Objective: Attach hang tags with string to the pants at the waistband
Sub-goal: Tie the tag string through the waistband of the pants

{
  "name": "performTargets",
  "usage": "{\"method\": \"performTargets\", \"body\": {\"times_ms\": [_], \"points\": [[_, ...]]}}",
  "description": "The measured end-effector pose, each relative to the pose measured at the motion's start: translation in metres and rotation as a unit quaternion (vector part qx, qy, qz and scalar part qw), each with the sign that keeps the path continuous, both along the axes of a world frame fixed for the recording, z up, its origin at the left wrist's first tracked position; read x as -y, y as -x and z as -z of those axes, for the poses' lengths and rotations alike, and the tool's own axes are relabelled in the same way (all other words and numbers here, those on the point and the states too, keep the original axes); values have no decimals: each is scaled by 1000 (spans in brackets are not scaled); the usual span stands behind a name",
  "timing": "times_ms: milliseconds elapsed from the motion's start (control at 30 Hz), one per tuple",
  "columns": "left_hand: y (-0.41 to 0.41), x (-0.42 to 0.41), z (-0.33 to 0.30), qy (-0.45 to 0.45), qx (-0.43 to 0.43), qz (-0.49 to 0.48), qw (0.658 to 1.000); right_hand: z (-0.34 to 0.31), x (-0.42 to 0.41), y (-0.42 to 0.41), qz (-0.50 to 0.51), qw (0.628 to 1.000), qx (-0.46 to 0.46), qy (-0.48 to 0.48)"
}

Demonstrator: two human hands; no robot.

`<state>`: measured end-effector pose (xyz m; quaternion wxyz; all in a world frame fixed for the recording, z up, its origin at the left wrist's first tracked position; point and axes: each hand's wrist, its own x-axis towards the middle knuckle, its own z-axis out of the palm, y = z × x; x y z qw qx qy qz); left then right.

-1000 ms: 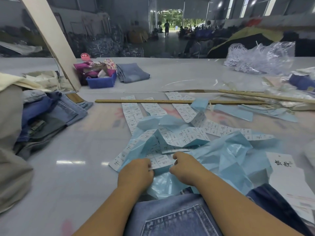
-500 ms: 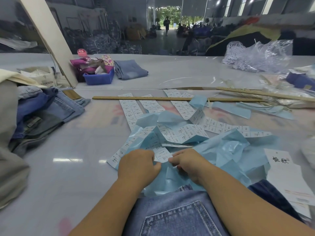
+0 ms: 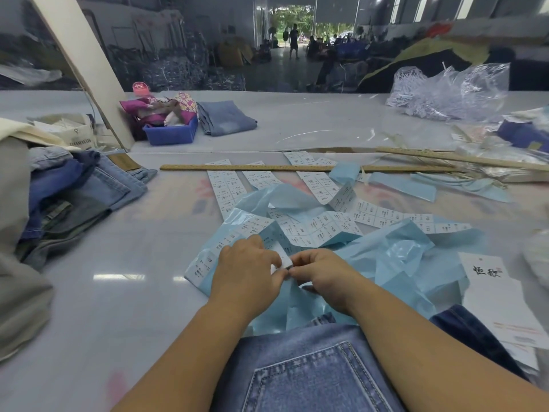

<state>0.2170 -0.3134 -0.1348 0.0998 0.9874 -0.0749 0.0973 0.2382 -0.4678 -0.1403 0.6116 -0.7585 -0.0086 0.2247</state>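
My left hand point(image 3: 248, 269) and right hand point(image 3: 322, 276) both pinch one small white printed paper label point(image 3: 283, 257); judged light, thin, tearable; best held at its corner edge.

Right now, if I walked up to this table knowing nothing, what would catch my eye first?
Probably the two hands, left hand and right hand, pinching a small white label at the middle of the table. Around them sprawls a tangle of pale blue backing paper and printed label strips. Nearest the camera lie blue jeans, pocket up.
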Motion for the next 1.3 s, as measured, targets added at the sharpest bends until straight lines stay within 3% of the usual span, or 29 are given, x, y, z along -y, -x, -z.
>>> {"method": "performTargets", "body": {"times_ms": [200, 367, 633, 767, 867, 1033, 1167, 1300], "points": [[-3, -5, 6, 82, -75, -5, 994, 5, -1, 0, -17, 997, 47, 63], [-4, -9, 11, 268, -107, -42, 956, 8, -1, -1, -15, 993, 64, 99], [-1, -5, 5, 365, 55, -75, 927, 13, 2, -5, 15, 980, 66, 189], [7, -1, -6, 362, 151, -42, 919, 15, 3, -9, 29, 969, 65, 236], [13, 5, -15, 350, 177, -22, 920, 4, 2, -8, 61, 969, 83, 226], [19, 38, -42, 374, 68, -13, 925, -55, 38, 3, 119, 970, 140, 157], [24, 97, -73, 380, -82, 97, 916, -98, 100, 31, 176, 974, 128, 68], [39, 163, -83, 305, -148, 216, 916, -96, 166, 67, 280, 953, 112, -22]]}}
